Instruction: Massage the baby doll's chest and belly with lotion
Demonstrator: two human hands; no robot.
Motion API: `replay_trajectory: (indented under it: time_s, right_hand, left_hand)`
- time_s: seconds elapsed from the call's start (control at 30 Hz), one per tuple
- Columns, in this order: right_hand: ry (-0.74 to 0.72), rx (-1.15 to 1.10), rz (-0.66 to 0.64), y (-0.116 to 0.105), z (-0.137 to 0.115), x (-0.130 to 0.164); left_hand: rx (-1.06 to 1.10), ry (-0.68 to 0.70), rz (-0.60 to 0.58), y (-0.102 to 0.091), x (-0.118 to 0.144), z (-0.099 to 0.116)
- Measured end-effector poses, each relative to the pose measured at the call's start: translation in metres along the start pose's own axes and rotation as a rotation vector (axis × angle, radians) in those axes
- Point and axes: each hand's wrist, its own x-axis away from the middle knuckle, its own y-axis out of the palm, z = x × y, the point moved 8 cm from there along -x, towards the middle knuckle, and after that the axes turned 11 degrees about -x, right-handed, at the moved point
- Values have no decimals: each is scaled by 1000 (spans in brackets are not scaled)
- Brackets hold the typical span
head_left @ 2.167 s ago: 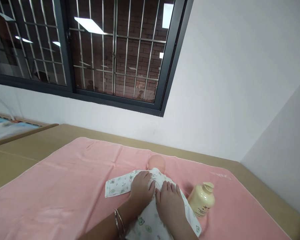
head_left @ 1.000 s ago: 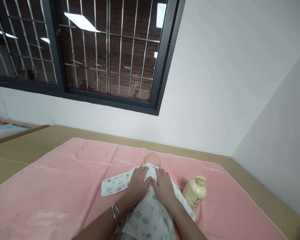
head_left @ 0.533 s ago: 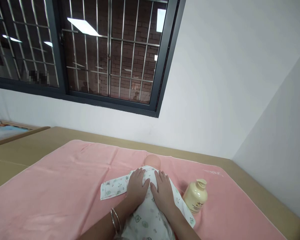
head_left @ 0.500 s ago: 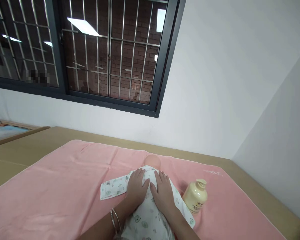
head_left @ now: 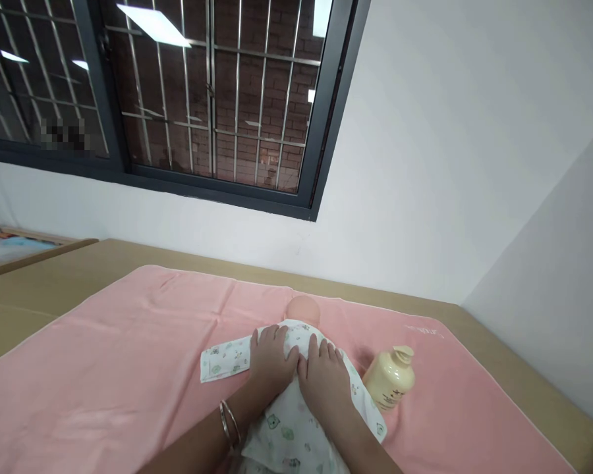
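Clothed doll (head_left: pixel 289 413): laid on a pink mat (head_left: pixel 109 368) spread over the table (head_left: pixel 34 296), head (head_left: pixel 302 308) set near the mat's far edge. Left hand (head_left: pixel 271 357), right hand (head_left: pixel 325 375): both laid unclenched on the doll's torso. Bangles (head_left: pixel 225 421): worn on left wrist. Pump bottle (head_left: pixel 390 380), yellow: placed between doll and mat's right edge.

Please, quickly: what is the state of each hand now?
Left hand: open, palm down on the white patterned garment.
Right hand: open, palm down on the same garment.
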Motion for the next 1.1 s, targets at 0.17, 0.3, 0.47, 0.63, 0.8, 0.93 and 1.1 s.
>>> replay_trajectory:
  time_s: [0.17,0.3,0.47,0.63,0.8,0.93,1.1]
  right_hand:
    - [-137,-104,-49,1,-5,-13]
    - [-188,-93,-22,-5,-18,-4]
    - [-115,-101,-27,-16,-13,-2]
    - [-140,-156,-78,-11,-5,-14]
    - [-149,-77,-38,-10,-16,6]
    - [-29,-72,-91,-9,-1,2]
    - [-76,-95,-97,-3,-2,-8]
  left_hand:
    - [70,155,14,-4,-5,12]
    - [102,219,44,-12,-2,19]
    - [25,111,43,-13,1,11]
    - [82,215,60,-10,0,17]
    - [122,138,71,-15,3,12]
    - [87,39,67,-13,3,5]
    - [97,247,60,-12,2,23]
